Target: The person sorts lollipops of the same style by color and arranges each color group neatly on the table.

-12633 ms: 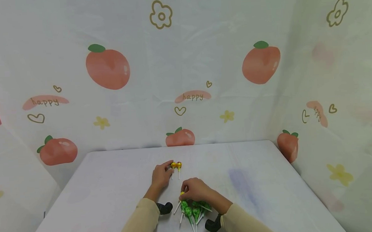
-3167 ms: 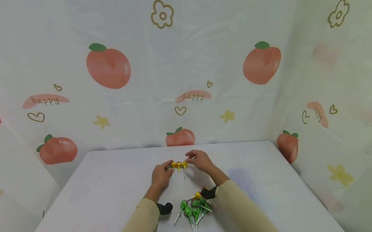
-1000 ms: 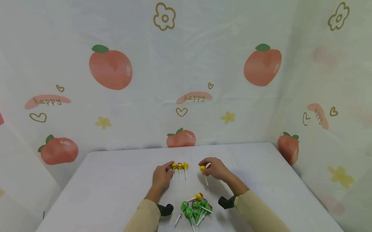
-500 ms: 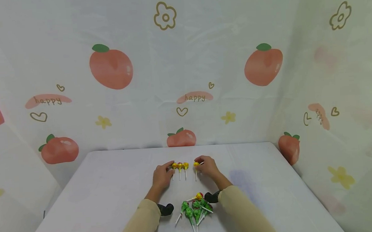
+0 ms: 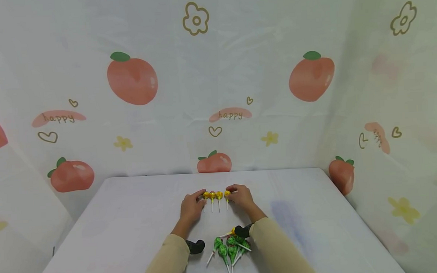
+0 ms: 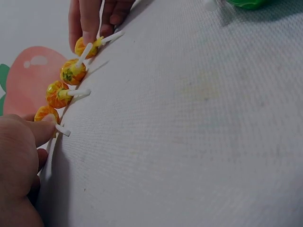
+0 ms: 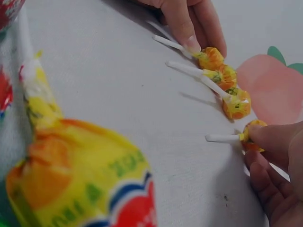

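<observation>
My left hand [image 5: 191, 207] pinches the leftmost yellow lollipop [image 7: 210, 57] between thumb and fingers at the far part of the table. Right of it lie two more yellow lollipops, one in the middle [image 5: 212, 194] and one beside it [image 5: 219, 195], heads away and white sticks toward me. With thumb and fingertips, my right hand [image 5: 242, 197] pinches another yellow lollipop [image 5: 227, 192] by its head, level with the row. A small gap parts it from its neighbour in the right wrist view.
Nearer me lies a loose pile of several green lollipops [image 5: 223, 250], sticks pointing various ways. A yellow lollipop [image 5: 233, 231] sits at the pile's far side, partly behind the black wrist camera [image 5: 242, 231]. A printed cloth wall [image 5: 167, 147] stands behind the white table [image 5: 127, 230].
Over the last second my right hand has carried its yellow lollipop leftward to the row's right end. Earlier the row held two, then three. My left hand has stayed at the left end.
</observation>
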Demonstrator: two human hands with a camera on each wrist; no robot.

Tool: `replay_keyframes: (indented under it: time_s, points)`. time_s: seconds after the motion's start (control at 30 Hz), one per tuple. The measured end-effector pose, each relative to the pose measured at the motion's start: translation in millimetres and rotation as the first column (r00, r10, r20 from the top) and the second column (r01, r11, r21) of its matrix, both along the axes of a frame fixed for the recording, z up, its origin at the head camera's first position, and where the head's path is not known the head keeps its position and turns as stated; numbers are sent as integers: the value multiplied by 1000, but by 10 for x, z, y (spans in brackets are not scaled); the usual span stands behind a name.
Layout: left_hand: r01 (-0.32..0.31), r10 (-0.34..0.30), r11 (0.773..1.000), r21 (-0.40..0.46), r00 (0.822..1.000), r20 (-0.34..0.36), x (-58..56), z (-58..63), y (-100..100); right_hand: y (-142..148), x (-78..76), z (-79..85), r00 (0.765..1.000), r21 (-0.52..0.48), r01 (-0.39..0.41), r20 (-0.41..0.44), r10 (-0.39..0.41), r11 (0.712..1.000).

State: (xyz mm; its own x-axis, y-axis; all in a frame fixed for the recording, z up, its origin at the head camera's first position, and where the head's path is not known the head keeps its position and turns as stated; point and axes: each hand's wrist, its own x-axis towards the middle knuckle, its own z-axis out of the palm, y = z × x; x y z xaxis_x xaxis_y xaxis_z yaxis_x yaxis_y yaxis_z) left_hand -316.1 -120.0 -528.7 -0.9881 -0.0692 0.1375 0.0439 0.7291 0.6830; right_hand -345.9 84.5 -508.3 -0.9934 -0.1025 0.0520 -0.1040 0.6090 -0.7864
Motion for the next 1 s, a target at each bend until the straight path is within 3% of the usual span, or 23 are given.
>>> replay_keyframes:
  time_s: [0.23, 0.53, 1.0]
  points:
    - [7, -7, 1000, -10, 1000, -6, 9, 5, -9, -7, 3, -30, 999, 3, -38, -28, 38, 999]
    - [8, -8, 1000, -12, 1000, -12, 18, 1, -8, -36, 61, 12, 999, -17, -34, -4, 33, 999]
    - [17, -17, 1000, -17, 1000, -22, 5, -1, -6, -17, 33, -18, 1000, -17, -27, -5, 27, 999]
